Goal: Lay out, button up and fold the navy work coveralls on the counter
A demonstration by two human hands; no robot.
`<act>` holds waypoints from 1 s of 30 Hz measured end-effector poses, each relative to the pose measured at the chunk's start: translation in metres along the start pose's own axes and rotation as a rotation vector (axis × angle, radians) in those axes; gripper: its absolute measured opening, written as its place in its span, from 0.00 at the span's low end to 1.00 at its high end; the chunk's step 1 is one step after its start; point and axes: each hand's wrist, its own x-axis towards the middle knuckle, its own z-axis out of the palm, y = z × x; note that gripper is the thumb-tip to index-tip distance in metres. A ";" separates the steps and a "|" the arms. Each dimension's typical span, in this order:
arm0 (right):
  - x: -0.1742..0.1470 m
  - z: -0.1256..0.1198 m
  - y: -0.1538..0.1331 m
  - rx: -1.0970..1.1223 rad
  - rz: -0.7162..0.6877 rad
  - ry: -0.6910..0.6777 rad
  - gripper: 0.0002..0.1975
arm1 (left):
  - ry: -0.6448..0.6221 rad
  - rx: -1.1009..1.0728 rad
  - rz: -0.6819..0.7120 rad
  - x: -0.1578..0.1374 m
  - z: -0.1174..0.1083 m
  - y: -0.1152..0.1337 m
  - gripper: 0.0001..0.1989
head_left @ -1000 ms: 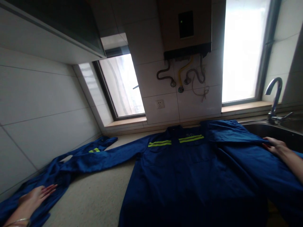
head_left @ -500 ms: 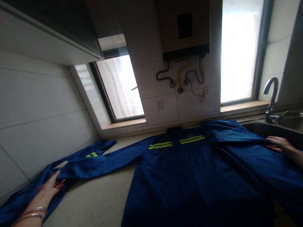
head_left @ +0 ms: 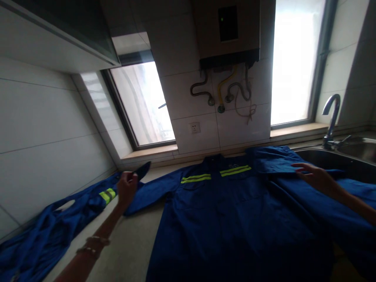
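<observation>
A dark blue jacket (head_left: 223,219) lies spread across the worktop (head_left: 126,243), collar toward the wall, with yellow-green stripes (head_left: 196,178) across its chest. I judge the step in hand to be arranging its sleeves. The sleeve on the left of my view (head_left: 149,197) reaches out from the shoulder to my left hand (head_left: 128,187). That hand's grip is closed, fingertips curled together around a dark blue flap that sticks up just beyond them. I take it for the end of this sleeve, though the dim light hides exactly where the cloth begins.

My right hand (head_left: 315,178) has its grip loose, fingers apart and stretched over the opposite side of the jacket; I cannot tell whether the fingertips touch the cloth. As I see it, the next move calls for a steady left pinch and a flat, light right hand, so the body does not wrinkle.

Along the left wall lies another blue garment (head_left: 44,239). On the far right, beside the jacket, are a sink (head_left: 321,161) and a tap (head_left: 334,121).
</observation>
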 end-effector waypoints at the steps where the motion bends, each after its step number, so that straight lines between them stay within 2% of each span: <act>1: -0.011 0.019 -0.024 0.014 -0.194 -0.087 0.17 | -0.095 -0.105 0.091 -0.013 0.010 0.031 0.09; 3: -0.034 0.052 -0.071 0.029 -0.469 -0.172 0.22 | -0.199 -0.328 0.229 -0.045 0.022 0.094 0.09; 6: -0.069 0.078 -0.135 0.070 -0.686 -0.218 0.30 | -0.333 -0.554 0.351 -0.096 0.017 0.169 0.06; 8: -0.089 0.081 -0.165 0.111 -0.785 -0.251 0.35 | -0.370 -0.670 0.360 -0.123 0.005 0.199 0.04; 10: -0.105 0.079 -0.183 0.157 -0.838 -0.266 0.35 | -0.407 -0.760 0.337 -0.142 -0.006 0.214 0.03; 14: -0.123 0.078 -0.193 0.226 -0.800 -0.298 0.23 | -0.519 -0.862 0.295 -0.161 -0.019 0.220 0.04; 17: -0.127 0.081 -0.192 0.267 -0.768 -0.284 0.11 | -0.538 -0.873 0.301 -0.162 -0.025 0.217 0.05; 19: -0.127 0.080 -0.191 0.261 -0.783 -0.273 0.08 | -0.544 -0.860 0.349 -0.159 -0.029 0.215 0.05; 22: -0.125 0.077 -0.192 0.222 -0.853 -0.277 0.08 | -0.624 -0.874 0.456 -0.153 -0.036 0.211 0.08; 27: -0.123 0.070 -0.190 0.170 -1.106 -0.351 0.13 | -0.805 -1.004 0.588 -0.149 -0.047 0.205 0.13; 30: -0.124 0.068 -0.187 0.124 -1.202 -0.342 0.16 | -0.840 -1.020 0.654 -0.150 -0.052 0.203 0.14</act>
